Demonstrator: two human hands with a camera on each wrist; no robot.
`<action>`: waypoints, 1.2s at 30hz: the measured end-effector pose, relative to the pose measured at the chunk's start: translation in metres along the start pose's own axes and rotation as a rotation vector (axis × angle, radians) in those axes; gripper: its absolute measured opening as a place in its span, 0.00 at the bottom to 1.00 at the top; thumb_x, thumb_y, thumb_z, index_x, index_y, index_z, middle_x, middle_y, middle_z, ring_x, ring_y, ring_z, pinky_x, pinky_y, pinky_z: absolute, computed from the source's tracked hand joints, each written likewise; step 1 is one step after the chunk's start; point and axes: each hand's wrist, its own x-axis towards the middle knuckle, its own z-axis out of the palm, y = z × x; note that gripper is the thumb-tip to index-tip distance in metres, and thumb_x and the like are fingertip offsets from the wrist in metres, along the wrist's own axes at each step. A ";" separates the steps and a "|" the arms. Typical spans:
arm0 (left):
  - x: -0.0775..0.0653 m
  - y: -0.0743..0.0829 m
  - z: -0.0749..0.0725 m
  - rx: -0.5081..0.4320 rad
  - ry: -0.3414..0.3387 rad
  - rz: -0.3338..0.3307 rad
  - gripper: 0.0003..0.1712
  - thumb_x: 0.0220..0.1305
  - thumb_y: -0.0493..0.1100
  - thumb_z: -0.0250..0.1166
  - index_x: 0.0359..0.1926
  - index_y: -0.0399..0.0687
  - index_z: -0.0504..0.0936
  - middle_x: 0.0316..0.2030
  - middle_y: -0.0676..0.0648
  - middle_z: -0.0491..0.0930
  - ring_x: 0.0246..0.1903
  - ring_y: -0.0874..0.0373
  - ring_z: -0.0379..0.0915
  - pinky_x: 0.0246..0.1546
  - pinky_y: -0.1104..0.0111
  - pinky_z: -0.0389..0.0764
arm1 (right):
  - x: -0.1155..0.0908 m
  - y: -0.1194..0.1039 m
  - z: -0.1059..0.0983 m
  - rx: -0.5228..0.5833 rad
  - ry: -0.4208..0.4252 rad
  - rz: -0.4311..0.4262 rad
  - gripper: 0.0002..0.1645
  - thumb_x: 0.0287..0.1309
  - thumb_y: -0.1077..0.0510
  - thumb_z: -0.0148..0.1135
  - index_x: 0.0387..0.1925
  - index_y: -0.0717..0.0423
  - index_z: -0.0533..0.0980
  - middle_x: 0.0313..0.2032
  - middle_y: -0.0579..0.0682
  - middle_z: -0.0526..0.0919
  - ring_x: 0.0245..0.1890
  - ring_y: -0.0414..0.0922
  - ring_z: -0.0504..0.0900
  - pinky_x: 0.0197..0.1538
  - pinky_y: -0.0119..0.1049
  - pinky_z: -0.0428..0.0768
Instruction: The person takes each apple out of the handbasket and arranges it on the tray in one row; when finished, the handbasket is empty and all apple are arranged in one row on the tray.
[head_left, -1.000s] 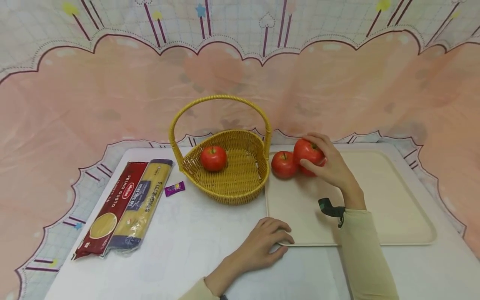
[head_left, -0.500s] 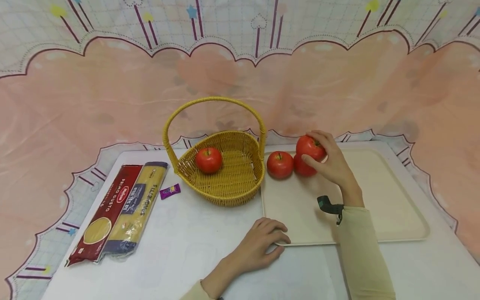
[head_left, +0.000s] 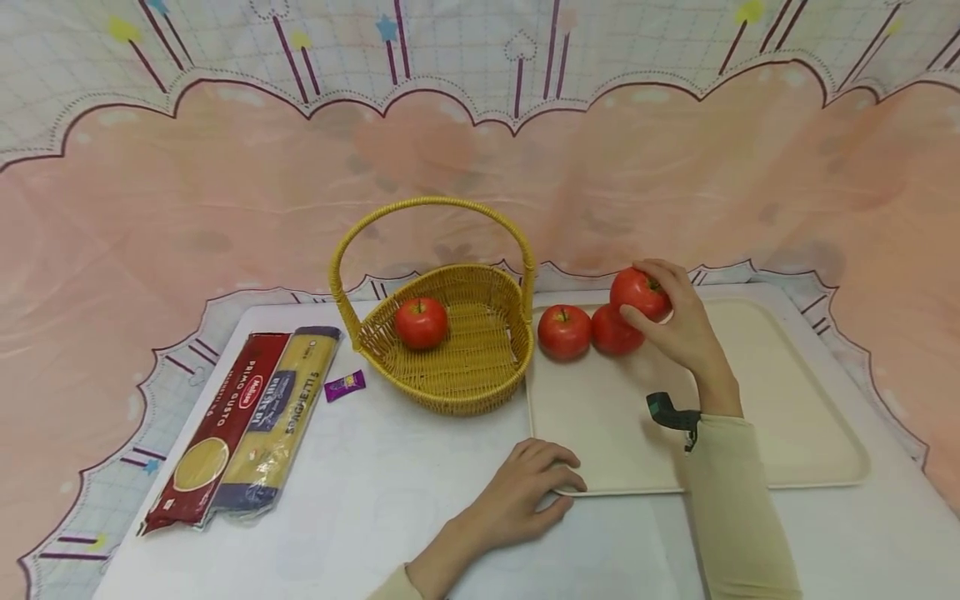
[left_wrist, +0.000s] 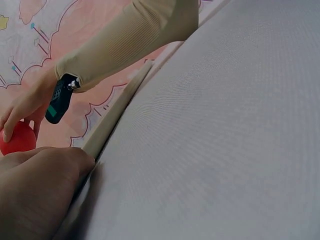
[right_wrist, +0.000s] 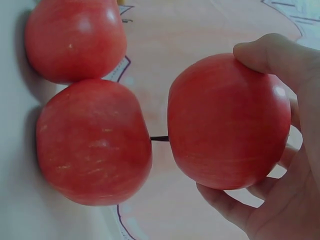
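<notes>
In the head view, my right hand [head_left: 686, 325] holds a red apple [head_left: 637, 293] in the air above the pale tray [head_left: 787, 400]. Below and left of it, two more red apples, a nearer one [head_left: 617, 332] and a left one [head_left: 564, 333], sit side by side on the tray. The right wrist view shows fingers and thumb around the held apple [right_wrist: 227, 122], with the lower apple's [right_wrist: 95, 142] dark stem in the gap between them. My left hand [head_left: 517, 496] rests over the tray's near left corner, fingers relaxed on the rim.
A yellow wicker basket [head_left: 457, 402] with a tall handle stands left of the tray, one apple [head_left: 422, 323] inside it. Further left lie a red spaghetti pack [head_left: 225, 417], a yellow spaghetti pack [head_left: 277, 425] and a small purple packet [head_left: 345, 385].
My right hand has moved the held apple right and slightly up, away from the two tray apples, uncovering more of the lower one. The left hand stays at the tray corner.
</notes>
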 end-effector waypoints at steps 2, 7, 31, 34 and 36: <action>0.000 0.001 0.000 0.003 0.002 -0.001 0.09 0.62 0.48 0.61 0.44 0.65 0.79 0.52 0.59 0.73 0.56 0.66 0.64 0.65 0.65 0.60 | -0.001 0.001 -0.002 -0.004 0.004 0.013 0.36 0.53 0.54 0.66 0.64 0.40 0.65 0.66 0.49 0.60 0.64 0.54 0.62 0.59 0.64 0.68; 0.000 0.002 0.000 0.008 0.000 0.003 0.10 0.61 0.47 0.61 0.44 0.65 0.79 0.52 0.59 0.73 0.56 0.66 0.64 0.65 0.65 0.61 | -0.003 0.007 -0.008 -0.013 0.016 0.036 0.37 0.54 0.54 0.66 0.65 0.39 0.64 0.66 0.49 0.60 0.64 0.54 0.62 0.59 0.63 0.68; 0.002 0.001 -0.001 0.035 -0.016 0.018 0.09 0.63 0.48 0.60 0.44 0.65 0.79 0.52 0.59 0.73 0.56 0.65 0.65 0.65 0.65 0.61 | -0.006 0.034 -0.021 -0.039 0.011 0.182 0.39 0.57 0.48 0.63 0.69 0.41 0.59 0.68 0.55 0.57 0.65 0.61 0.58 0.60 0.66 0.66; 0.001 0.002 -0.001 0.029 -0.013 0.018 0.09 0.63 0.48 0.60 0.44 0.65 0.79 0.52 0.59 0.73 0.56 0.65 0.65 0.65 0.65 0.61 | -0.006 0.038 -0.022 -0.036 0.007 0.198 0.40 0.58 0.47 0.62 0.69 0.42 0.58 0.68 0.57 0.56 0.65 0.62 0.58 0.60 0.66 0.66; 0.001 0.002 -0.002 0.025 -0.012 0.013 0.08 0.62 0.47 0.60 0.43 0.64 0.79 0.52 0.59 0.73 0.55 0.65 0.65 0.65 0.65 0.61 | -0.006 0.041 -0.021 -0.031 0.008 0.200 0.40 0.58 0.47 0.62 0.69 0.44 0.58 0.67 0.59 0.56 0.64 0.62 0.59 0.60 0.66 0.65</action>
